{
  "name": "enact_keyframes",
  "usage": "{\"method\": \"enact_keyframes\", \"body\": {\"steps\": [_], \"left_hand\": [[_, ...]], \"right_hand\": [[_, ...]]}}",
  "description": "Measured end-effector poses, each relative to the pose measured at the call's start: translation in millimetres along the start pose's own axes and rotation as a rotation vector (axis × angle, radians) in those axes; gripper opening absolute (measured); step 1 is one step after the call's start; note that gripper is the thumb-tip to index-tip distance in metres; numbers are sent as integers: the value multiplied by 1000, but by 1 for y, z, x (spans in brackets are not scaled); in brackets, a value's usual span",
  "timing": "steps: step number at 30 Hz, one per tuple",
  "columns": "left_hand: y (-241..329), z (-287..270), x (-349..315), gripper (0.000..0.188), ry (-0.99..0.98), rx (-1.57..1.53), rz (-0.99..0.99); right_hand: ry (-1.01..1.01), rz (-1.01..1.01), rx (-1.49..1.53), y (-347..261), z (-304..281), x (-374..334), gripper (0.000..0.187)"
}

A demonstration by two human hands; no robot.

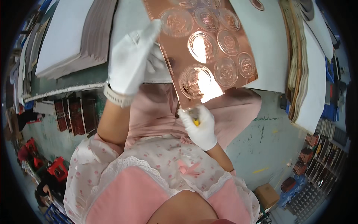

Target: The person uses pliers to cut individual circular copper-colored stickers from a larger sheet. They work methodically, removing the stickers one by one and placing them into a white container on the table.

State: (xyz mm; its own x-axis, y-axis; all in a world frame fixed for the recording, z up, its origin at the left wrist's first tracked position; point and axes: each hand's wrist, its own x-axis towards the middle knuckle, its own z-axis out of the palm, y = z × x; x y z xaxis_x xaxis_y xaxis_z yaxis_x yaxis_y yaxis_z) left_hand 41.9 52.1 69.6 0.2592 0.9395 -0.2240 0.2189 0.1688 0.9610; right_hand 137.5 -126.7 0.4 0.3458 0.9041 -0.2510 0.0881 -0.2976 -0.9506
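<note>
A shiny copper-coloured sheet [209,52] with round raised medallions is tilted above the table's near edge and my lap. My left hand [130,63], in a white glove, is closed on the sheet's left edge; some of its fingers are hidden behind the sheet. At the sheet's near corner is my right hand [201,128], also gloved in white. Its fingers are curled round a small tool with a yellow part [196,122], whose kind I cannot make out. The fingertips there are slightly blurred, close to or touching the corner.
A thick stack of white and grey sheets [74,48] lies on the table to the left. Another stack with brownish edges [296,71] stands at the right. White board [272,56] lies beneath the copper-coloured sheet. On the floor are a cardboard box [266,195] and red stools [57,168].
</note>
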Motion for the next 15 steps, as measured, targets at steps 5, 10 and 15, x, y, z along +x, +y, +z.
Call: {"method": "enact_keyframes", "body": {"steps": [5, 10, 15], "left_hand": [[-38, -21, 20, 26, 558, 820, 618], [-35, 12, 32, 36, 52, 853, 1079], [-26, 15, 23, 62, -105, 871, 990]], "right_hand": [[-169, 64, -70, 15, 4, 5, 25], [-400, 173, -275, -3, -17, 17, 28], [-547, 190, -458, -25, -26, 29, 39]]}}
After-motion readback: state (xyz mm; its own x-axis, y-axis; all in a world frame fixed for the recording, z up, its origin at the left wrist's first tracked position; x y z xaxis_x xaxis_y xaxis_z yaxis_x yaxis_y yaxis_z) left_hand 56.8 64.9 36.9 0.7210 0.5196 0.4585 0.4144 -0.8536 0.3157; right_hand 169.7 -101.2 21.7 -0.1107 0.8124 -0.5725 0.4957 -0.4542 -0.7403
